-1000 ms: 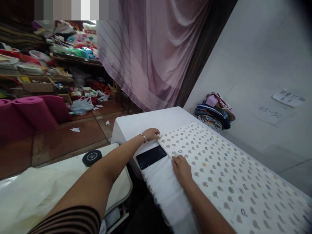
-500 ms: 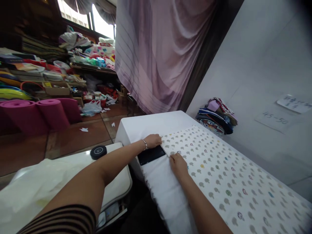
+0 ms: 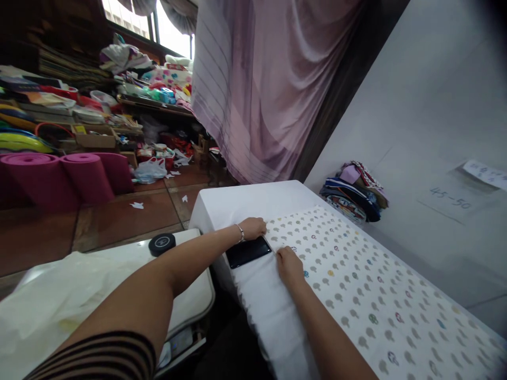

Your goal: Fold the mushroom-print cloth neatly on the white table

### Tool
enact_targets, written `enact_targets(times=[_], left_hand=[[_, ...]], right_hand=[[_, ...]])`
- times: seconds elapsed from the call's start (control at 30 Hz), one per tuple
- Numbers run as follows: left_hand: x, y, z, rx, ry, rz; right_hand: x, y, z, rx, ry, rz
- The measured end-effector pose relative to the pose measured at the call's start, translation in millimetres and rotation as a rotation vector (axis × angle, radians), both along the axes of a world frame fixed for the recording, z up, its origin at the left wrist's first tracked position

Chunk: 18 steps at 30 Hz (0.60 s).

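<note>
A white cloth (image 3: 348, 279) printed with small grey and coloured shapes lies spread over a long white-covered surface (image 3: 253, 198). My left hand (image 3: 253, 228) is closed on the cloth's edge near its far left corner. Nearer to me, my right hand (image 3: 289, 264) pinches the same edge, its fingertips partly hidden. Between the two hands, a strip of that edge runs along the end of a black, glossy flat panel (image 3: 247, 253). The panel rests on the white cover, just below my left wrist.
On the left stands a white table (image 3: 190, 301) with a round black tin (image 3: 162, 244) and a pale crumpled sheet (image 3: 79, 285). Rolled pink mats (image 3: 85, 179) stand on the tiled floor. Folded clothes (image 3: 352, 192) are stacked against the wall; a purple curtain (image 3: 273, 79) hangs behind.
The view has shifted slightly, so the scene sits a little to the right. Both hands keep their hold on the cloth's edge, with hardly any movement.
</note>
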State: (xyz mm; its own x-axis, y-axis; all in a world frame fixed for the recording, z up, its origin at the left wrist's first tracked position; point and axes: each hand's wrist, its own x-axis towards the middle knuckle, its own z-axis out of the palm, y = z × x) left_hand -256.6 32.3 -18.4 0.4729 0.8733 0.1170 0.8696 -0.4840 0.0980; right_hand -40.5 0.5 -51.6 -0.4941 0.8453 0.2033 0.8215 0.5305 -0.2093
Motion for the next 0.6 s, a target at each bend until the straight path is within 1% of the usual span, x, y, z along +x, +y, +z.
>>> enact_targets(times=[0.2, 0.4, 0.6], left_hand=[[-3.5, -2.3, 1.1, 0.017, -0.048, 0.0], [-10.2, -7.4, -6.6, 0.029, -0.061, -0.019], [-20.8, -3.2, -12.7, 0.066, -0.071, -0.033]], right_hand=[[0.0, -0.7, -0.6, 0.012, 0.065, 0.031], [-3.1, -4.3, 1.6, -0.005, 0.063, 0.034], [-6.9, -4.7, 0.6, 0.009, 0.017, 0.023]])
